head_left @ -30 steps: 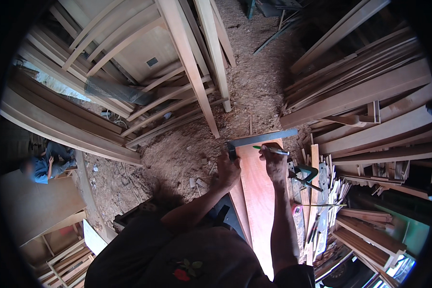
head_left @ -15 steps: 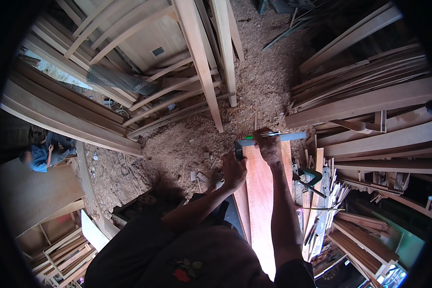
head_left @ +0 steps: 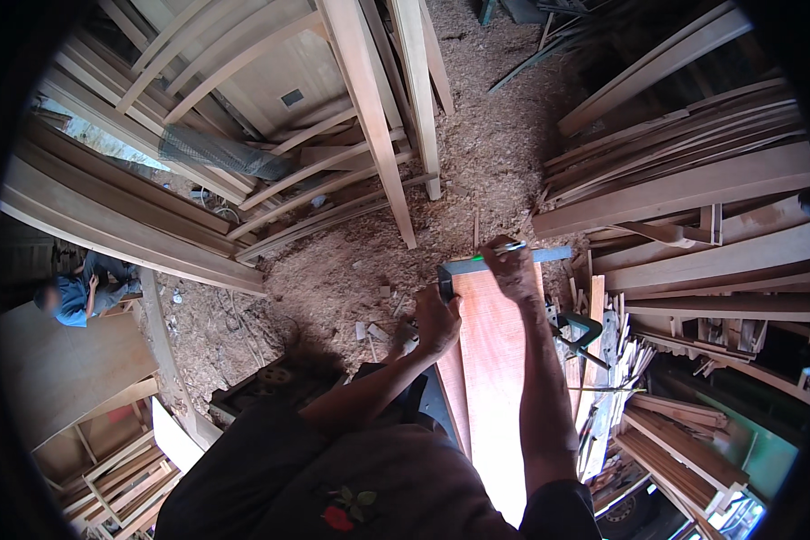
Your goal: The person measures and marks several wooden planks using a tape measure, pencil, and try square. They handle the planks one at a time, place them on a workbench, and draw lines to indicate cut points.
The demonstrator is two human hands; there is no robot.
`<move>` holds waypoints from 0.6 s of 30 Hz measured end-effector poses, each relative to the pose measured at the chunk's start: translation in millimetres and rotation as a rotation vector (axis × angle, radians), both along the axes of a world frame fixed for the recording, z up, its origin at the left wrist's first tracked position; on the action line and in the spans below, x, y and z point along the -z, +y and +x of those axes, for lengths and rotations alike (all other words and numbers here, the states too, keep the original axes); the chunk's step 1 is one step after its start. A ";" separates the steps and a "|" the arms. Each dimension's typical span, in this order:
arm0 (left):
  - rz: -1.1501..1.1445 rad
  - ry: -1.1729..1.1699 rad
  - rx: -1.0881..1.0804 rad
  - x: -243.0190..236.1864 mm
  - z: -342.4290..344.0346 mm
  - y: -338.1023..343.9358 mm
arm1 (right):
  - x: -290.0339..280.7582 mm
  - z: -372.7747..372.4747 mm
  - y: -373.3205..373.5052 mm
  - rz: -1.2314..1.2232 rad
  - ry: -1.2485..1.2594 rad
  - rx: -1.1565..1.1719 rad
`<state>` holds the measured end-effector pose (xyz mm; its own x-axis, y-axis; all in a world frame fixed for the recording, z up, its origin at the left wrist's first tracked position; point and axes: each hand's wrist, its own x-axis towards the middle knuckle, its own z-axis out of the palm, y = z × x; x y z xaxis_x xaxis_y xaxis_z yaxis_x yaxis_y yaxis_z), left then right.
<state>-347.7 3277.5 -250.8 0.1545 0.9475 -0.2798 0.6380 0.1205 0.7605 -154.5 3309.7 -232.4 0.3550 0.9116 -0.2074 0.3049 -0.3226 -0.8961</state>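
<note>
Head view: how do the hands stand?
"Apart. The right hand (head_left: 513,273) is clamped on a green-tipped pen (head_left: 513,246), its tip at the blade of a square (head_left: 553,255). The left hand (head_left: 438,324) is at the square's dark stock (head_left: 445,281); I can't tell how tightly it grips."
"And the square?"
"Across the far end of a reddish board (head_left: 493,360), stock by its left edge. A green clamp (head_left: 596,330) sits just right of the board."

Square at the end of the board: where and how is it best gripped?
Best, I'd judge, by the short dark arm of the square, from the left: it sits at the board's left edge, where the left hand is, while the long blade lies across the board's end under the right hand.
</note>
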 end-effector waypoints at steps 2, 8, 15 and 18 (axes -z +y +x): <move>0.007 0.008 -0.007 -2.8 1.0 -0.4 | -8.2 27.2 -5.4 -0.006 -0.193 -0.006; -0.014 0.002 -0.019 -1.6 2.3 -0.4 | -30.9 84.4 -19.2 -0.127 -0.531 0.135; -0.037 0.027 -0.008 -5.1 2.6 1.1 | -26.4 82.3 -20.3 -0.043 -0.746 0.130; -0.040 0.037 0.017 -9.2 2.5 2.3 | -27.8 63.1 -16.4 -0.147 -0.786 0.121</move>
